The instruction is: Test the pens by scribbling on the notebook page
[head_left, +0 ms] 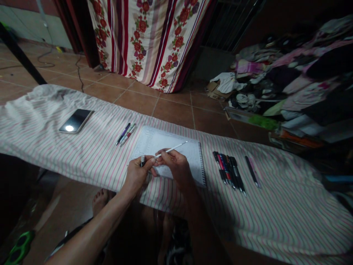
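Note:
My left hand [139,170] is closed around a short dark pen part with a whitish end [142,160], most of it hidden in the palm. In my right hand [175,162] I pinch a slim white pen refill [176,146], its narrow tip pointing up and right. The refill's lower end reaches my left thumb and fingertips, and the two hands nearly meet. Below both hands lies an open spiral notebook [162,138] with faint writing on its page; its coil runs down the right side.
Several pens [228,171] lie bunched right of the notebook, beside a separate dark pen [251,171]. More pens [126,134] rest to its left. A phone [76,120] reflects light on the striped cloth [107,154]. Behind are a floral curtain [149,40] and piled clothes [298,73].

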